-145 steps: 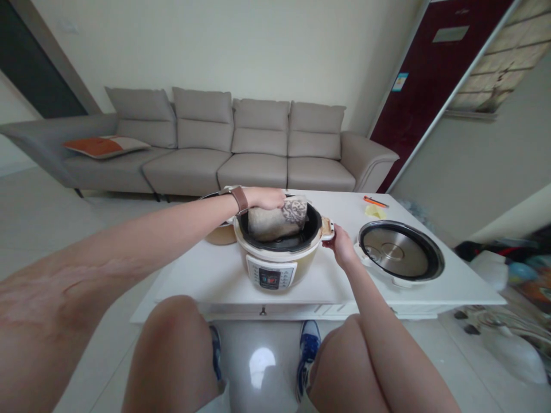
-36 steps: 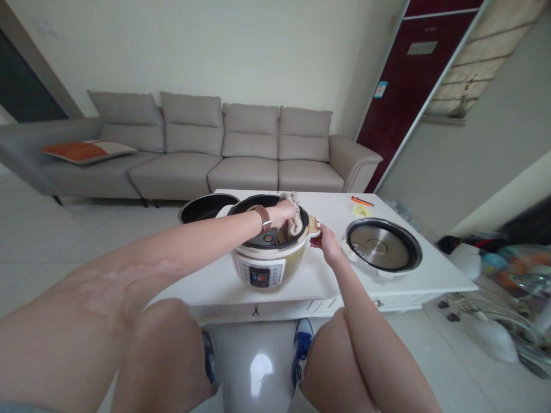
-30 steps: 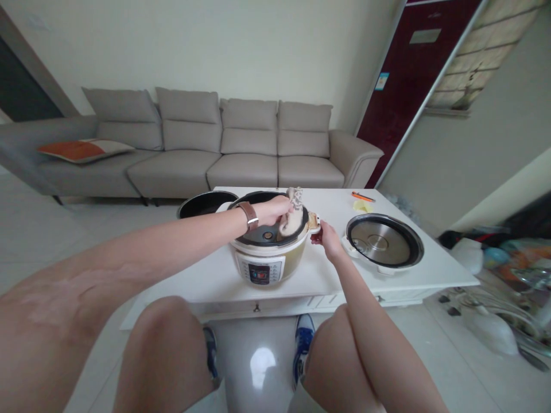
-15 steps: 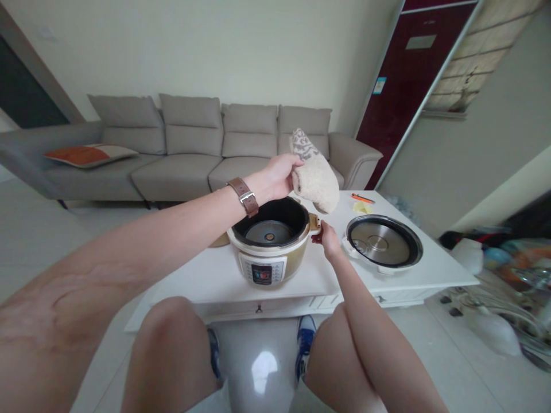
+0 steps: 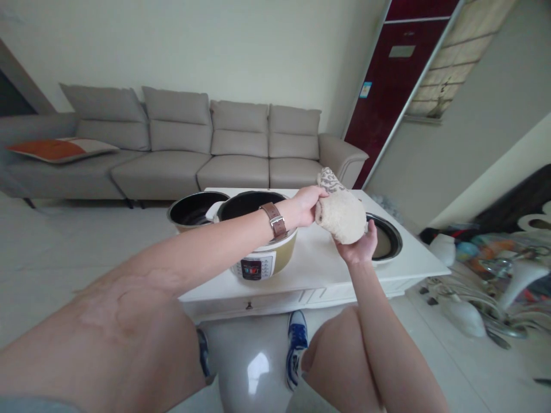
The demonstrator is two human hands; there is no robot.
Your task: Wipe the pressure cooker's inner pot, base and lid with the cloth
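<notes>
The towel [image 5: 342, 217] is rough cloth, the cooker [image 5: 278, 258] smooth plastic, the floor [image 5: 241, 335] glossy.

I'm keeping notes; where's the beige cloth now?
In the head view, the beige cloth is right of the cooker, over the white table, between the left hand and right hand.

- My left hand [image 5: 307, 205] grips the near end of the cloth [image 5: 343, 217], which is pale and folded, with a grey pattern at its far edge.
- My right hand [image 5: 360, 245] supports the cloth from below, fingers curled up beside it.
- A watch [image 5: 275, 220] circles my left wrist.
- Under my left forearm, the cooker [image 5: 284, 258] stands uncovered on the white table [image 5: 318, 272].
- Left of it sits a black-lined pot [image 5: 193, 210].
- The lid [image 5: 391, 238] lies behind my right hand, partly hidden.
- Beyond is a grey sofa [image 5: 235, 166] with an orange-and-white cushion [image 5: 54, 150].
</notes>
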